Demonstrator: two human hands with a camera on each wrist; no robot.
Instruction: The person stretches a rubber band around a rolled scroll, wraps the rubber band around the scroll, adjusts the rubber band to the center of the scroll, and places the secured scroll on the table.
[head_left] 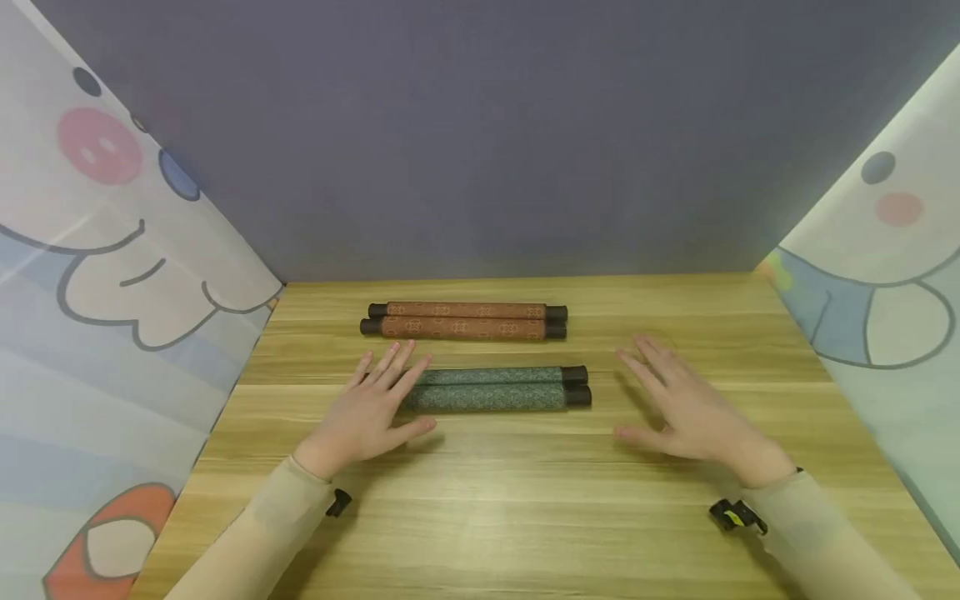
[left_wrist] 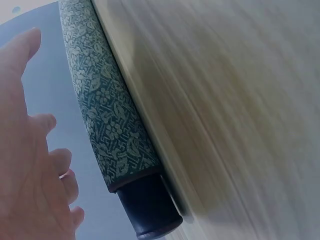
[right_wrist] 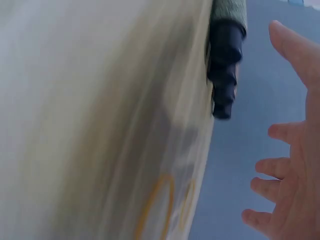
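Two rolled scrolls in green patterned cloth lie side by side across the table, the front green scroll point(head_left: 487, 397) and the back green scroll point(head_left: 495, 377), with black end knobs. My left hand point(head_left: 363, 425) hovers with spread fingers over their left ends and hides them in the head view. In the left wrist view the green scroll point(left_wrist: 107, 105) and its black knob point(left_wrist: 149, 205) pass beside that hand. My right hand point(head_left: 693, 412) is held to the right of the scrolls, fingers apart, holding nothing. The right wrist view shows black knobs point(right_wrist: 226, 45) in a row, apart from its fingers.
Behind the green pair lie two reddish-brown patterned scrolls point(head_left: 465, 327), also with black knobs. The wooden table point(head_left: 480, 517) meets a grey-blue panel point(head_left: 480, 150) at its back edge. Cartoon-printed sheets point(head_left: 97, 350) flank both sides.
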